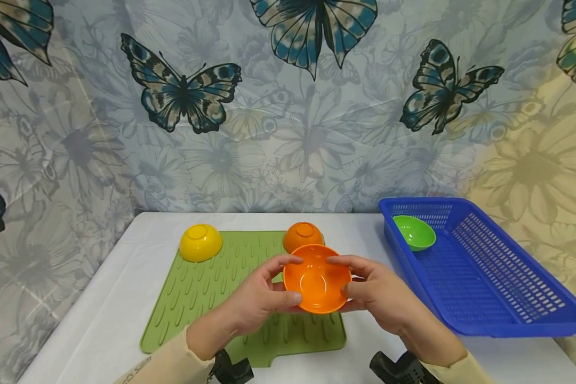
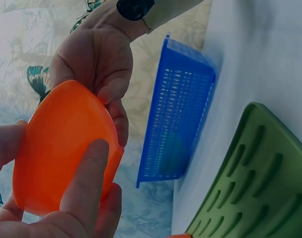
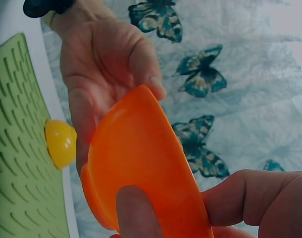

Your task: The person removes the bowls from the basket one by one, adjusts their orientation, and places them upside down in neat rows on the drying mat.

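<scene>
An orange bowl point(image 1: 318, 282) is held up between both hands above the mat, its inside turned toward the head camera. My left hand point(image 1: 264, 290) grips its left rim, and my right hand point(image 1: 379, 290) grips the right rim. In both wrist views fingers lie along the outside of the orange bowl point(image 2: 62, 148). Just behind it, a second orange bowl point(image 1: 303, 236) rests upside down on the green ridged mat point(image 1: 201, 288). A yellow bowl point(image 1: 200, 242) sits upside down at the mat's far left corner.
At the right stands a blue perforated basket point(image 1: 489, 314) with a green bowl point(image 1: 415, 233) in its far left corner. The white-covered table point(image 1: 101, 298) backs onto a butterfly-patterned cloth point(image 1: 312, 133). Each wrist wears a black device point(image 1: 232, 368).
</scene>
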### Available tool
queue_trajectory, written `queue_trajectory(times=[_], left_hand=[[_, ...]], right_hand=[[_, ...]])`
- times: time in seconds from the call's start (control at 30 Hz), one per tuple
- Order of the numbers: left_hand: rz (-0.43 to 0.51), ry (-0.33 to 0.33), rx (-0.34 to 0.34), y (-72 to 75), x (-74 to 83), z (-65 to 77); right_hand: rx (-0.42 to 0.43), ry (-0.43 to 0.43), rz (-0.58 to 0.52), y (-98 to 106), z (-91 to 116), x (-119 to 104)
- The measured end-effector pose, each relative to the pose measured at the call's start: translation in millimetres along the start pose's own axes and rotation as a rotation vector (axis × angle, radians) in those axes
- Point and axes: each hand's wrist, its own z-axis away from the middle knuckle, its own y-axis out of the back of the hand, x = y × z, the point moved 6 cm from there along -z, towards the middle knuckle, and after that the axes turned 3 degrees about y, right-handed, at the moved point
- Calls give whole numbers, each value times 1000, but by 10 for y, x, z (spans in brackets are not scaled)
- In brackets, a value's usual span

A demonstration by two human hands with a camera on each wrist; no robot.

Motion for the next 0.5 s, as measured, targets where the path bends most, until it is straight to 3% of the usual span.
queue_trajectory(times=[0.13,0.27,0.37,0.5], left_hand=[[-55,-18,15,33,21,10],[-262,-42,106,131,65,30],[-465,-71,170,191,108,50],[-626,-139,184,193,171,72]], right_hand=[[-16,19,35,9,12,-50],[24,97,67,132,48,-202],[-65,121,-85,196,55,-266],[-315,-36,-395,133,25,-181]])
